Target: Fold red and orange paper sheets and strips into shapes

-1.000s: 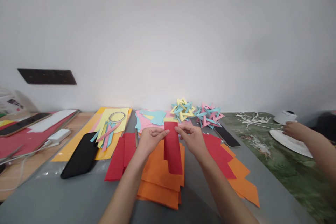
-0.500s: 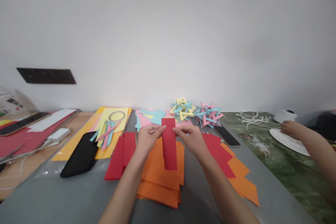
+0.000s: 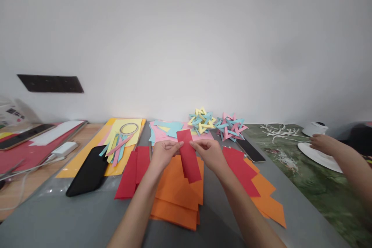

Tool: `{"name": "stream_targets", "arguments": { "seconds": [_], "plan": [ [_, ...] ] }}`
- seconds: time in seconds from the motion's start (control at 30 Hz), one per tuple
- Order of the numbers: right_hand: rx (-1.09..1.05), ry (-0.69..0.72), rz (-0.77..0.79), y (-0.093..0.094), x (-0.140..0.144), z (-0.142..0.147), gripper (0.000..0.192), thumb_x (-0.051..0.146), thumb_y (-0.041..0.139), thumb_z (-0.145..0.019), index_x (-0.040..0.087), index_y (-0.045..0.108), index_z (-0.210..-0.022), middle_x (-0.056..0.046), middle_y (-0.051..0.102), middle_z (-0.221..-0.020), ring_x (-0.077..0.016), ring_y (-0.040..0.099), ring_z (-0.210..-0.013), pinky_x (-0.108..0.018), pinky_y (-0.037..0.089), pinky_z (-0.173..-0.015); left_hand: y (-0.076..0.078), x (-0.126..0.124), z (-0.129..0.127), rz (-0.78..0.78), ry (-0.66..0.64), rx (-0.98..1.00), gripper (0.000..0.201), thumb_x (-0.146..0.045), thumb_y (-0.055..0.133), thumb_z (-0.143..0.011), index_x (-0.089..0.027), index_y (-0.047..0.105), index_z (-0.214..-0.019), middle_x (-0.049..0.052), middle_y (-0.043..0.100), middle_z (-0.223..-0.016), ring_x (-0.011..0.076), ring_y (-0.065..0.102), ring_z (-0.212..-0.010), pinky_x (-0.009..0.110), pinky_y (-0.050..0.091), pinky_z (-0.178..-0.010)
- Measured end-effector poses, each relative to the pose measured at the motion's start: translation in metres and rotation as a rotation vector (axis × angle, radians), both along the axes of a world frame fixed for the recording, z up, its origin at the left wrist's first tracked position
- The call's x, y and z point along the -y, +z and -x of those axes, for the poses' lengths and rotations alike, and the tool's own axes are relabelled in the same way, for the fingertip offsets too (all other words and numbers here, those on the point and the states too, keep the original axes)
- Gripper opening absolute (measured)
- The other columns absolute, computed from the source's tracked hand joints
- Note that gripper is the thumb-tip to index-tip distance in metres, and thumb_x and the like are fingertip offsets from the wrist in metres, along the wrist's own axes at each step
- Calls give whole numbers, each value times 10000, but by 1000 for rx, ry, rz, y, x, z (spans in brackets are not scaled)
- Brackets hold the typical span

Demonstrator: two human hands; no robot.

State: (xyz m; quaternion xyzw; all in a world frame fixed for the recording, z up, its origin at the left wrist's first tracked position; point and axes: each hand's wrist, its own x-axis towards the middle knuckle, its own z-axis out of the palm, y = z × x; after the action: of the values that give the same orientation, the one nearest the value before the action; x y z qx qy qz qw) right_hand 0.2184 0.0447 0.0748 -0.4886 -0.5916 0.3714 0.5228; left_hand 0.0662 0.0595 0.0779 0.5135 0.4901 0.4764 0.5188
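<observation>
Both forearms come in from the bottom edge and angle toward each other, meeting over the middle of the grey tabletop (image 3: pixel 72 217). The left hand (image 3: pixel 163 154) is curled with thumb and fingers pinched on the left edge of a red paper strip (image 3: pixel 188 156), and the right hand (image 3: pixel 209 152) pinches the right edge near the top the same way, so neither hand is open at all. The strip is held up off the pile, tilted a bit, its top corner leaning left and the lower end hanging over the orange paper stack (image 3: pixel 177 195). Red sheets (image 3: pixel 132 172) lie just left of the stack, and more red and orange pieces (image 3: pixel 255 186) fan out on the right. Behind the hands, close to the wall, sit pink and blue scraps (image 3: pixel 165 130) and two woven paper stars (image 3: pixel 216 123). A black phone (image 3: pixel 87 172) lies well off to the left, another dark phone (image 3: pixel 250 150) near the right hand. The front of the tabletop toward the near edge is bare grey. Far right, another person's hand (image 3: pixel 322 142) rests by a white plate (image 3: pixel 319 154), well apart.
</observation>
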Motion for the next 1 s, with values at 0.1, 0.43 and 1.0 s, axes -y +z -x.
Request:
{"name": "stream_targets", "arguments": {
  "seconds": [0.1, 0.43, 1.0],
  "plan": [
    [-18, 9, 39, -4, -1, -1, 237, 379, 623, -622, 155, 667, -683, -57, 659, -661, -190, 585, -625, -272, 451, -540, -1, -1, -1, -22, 30, 30, 188, -311, 707, -526, -143, 648, -585, 35, 651, -509, 153, 610, -526, 217, 447, -519],
    [83, -59, -69, 0, 2, 0, 284, 387, 539, -698, 152, 638, -571, -7, 565, -498, -111, 454, -449, -219, 329, -410, 2, 3, -3, 11, -71, 6, 223, -349, 694, -540, -136, 673, -603, 52, 655, -529, 158, 610, -532, 235, 463, -538],
    [18, -106, -56, -4, 0, 3, 265, 391, 551, -687, 155, 653, -623, -52, 654, -617, -171, 580, -567, -247, 443, -493, -6, -1, -1, -13, -99, 40, 262, -382, 650, -591, -128, 667, -650, 51, 669, -598, 167, 617, -613, 256, 485, -632]
  ]
}}
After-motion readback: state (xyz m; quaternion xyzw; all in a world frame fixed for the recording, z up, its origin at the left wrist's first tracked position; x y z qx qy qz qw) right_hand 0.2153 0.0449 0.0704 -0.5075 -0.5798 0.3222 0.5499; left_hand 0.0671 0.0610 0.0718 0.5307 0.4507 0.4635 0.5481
